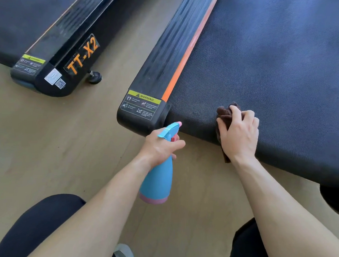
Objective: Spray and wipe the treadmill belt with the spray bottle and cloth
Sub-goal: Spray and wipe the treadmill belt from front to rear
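Note:
The dark textured treadmill belt fills the right half of the head view. My right hand presses a crumpled dark brown cloth onto the belt's rear edge; part of the cloth hangs down under my wrist. My left hand grips the neck of a blue spray bottle with a pink base and pink nozzle tip. The bottle hangs over the floor just off the belt's rear left corner, its nozzle pointing up and right toward the belt.
A black side rail with an orange strip and a warning label borders the belt on the left. A second treadmill marked TT-X2 lies further left. Light wooden floor lies between. My knees sit low in view.

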